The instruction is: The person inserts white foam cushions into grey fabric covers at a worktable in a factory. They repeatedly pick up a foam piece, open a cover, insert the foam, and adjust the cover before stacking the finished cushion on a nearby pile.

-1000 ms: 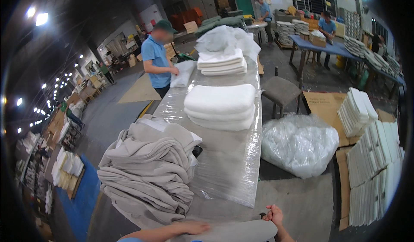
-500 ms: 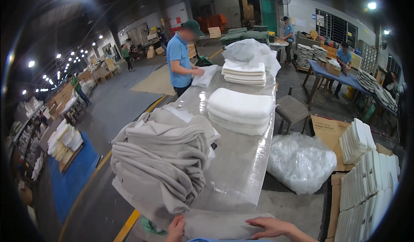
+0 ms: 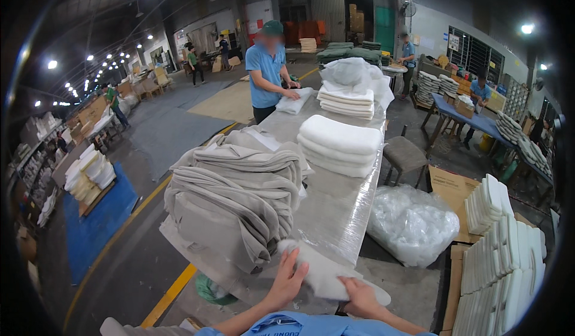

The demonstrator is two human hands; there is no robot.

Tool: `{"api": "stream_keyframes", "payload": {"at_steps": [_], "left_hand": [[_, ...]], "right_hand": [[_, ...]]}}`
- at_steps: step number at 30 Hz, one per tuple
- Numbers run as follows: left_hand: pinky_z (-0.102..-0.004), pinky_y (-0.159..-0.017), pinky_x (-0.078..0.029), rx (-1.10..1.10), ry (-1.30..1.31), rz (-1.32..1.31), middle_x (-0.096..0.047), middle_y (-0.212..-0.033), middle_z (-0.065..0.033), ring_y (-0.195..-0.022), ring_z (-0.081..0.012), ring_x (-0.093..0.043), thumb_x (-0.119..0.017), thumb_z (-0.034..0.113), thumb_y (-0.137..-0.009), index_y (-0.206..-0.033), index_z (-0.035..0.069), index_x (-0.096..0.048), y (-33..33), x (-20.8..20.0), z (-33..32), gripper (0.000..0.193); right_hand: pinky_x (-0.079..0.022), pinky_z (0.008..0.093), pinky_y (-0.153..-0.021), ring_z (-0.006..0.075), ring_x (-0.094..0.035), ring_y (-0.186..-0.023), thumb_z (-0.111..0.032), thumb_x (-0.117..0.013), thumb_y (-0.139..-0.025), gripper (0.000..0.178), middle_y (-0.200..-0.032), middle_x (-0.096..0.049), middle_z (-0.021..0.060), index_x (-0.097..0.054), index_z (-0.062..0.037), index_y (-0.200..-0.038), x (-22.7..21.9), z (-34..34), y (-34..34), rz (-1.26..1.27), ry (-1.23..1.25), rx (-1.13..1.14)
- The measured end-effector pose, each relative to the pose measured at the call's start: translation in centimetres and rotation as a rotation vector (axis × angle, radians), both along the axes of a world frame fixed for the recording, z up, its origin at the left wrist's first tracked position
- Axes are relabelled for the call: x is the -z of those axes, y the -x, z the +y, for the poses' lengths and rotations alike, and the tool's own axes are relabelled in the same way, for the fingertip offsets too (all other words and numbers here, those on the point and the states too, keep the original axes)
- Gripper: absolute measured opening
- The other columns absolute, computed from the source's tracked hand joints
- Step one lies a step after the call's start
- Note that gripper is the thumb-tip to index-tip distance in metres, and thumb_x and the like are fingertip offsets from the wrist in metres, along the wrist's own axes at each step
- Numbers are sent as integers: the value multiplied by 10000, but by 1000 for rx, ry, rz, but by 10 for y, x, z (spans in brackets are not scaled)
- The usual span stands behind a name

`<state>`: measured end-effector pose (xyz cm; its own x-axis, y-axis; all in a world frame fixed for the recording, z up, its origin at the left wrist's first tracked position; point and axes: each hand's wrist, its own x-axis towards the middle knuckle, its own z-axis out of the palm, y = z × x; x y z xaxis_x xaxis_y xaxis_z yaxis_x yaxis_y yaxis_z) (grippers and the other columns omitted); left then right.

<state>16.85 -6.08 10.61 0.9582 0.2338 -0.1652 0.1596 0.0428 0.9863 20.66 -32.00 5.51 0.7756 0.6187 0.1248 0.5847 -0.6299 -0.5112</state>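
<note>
A pale grey, padded cushion piece (image 3: 323, 273) is tilted between my hands at the near edge of the table, its left end higher than its right. My left hand (image 3: 287, 282) is closed round the left end, fingers pointing upward. Near the right end, my right hand (image 3: 361, 295) grips the edge with its thumb on top; its other fingers are mostly hidden. Just beyond my left hand rises a large heap of folded grey fabric covers (image 3: 233, 198). Farther along the table is a stack of thick white pads (image 3: 339, 144).
The long table (image 3: 329, 222) has a plastic-wrapped surface. Across it, a person in blue (image 3: 266, 72) handles a white piece. At the right are a bag of white filling (image 3: 412, 222), stacked white pads (image 3: 506, 252) and a chair (image 3: 406, 156). A green bag (image 3: 212, 291) lies lower left.
The cushion piece has gone from lying level to tilted. My left hand has moved right and up; my right hand has gone from spread flat on the piece to gripping it. The view has shifted.
</note>
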Motion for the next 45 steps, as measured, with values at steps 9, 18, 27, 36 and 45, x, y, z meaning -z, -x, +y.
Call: {"api": "stream_keyframes", "payload": {"at_steps": [9,18,27,36,45], "left_hand": [[-362,-1178,-382,181,80,-100,-365,-1653,-178,-1445,-251,-463,-543,305,-1118,-1670,34,-226,-40,57,-52,692],[-340,-1039,-473,189,-268,95,-611,-1373,-180,-1191,-239,-618,-576,318,-1099,-1479,-12,-499,-174,44,14,509],[-328,-980,-487,221,-125,281,-630,-1295,-158,-1113,-219,-628,-553,341,-1105,-1439,-8,-528,-106,88,49,484],[-316,-921,-501,122,-147,376,-649,-1217,-137,-1036,-199,-638,-530,365,-1111,-1399,-4,-556,-48,120,62,469],[-304,-862,-516,404,-221,419,-669,-1139,-115,-958,-179,-648,-507,388,-1117,-1360,0,-584,-87,151,9,464]], "right_hand": [[-556,334,-855,197,-721,-924,-55,-819,-763,411,-1018,-771,120,-702,23,-1149,-37,-43,7,307,-815,531],[-521,306,-973,135,-610,-1178,-113,-818,-895,582,-1300,-635,79,-541,-17,-1398,-106,49,9,326,-1112,132],[-517,237,-862,78,-568,-905,-152,-751,-1000,321,-1029,-601,-6,-560,-63,-1241,-16,19,-32,621,-1331,521],[-441,261,-683,62,-520,-776,-269,-715,-1025,224,-823,-584,-36,-608,-83,-961,63,20,20,759,-1351,727],[-434,308,-666,98,-520,-755,-372,-590,-1081,308,-812,-604,9,-671,-75,-1094,160,35,29,800,-1622,1138]]}}
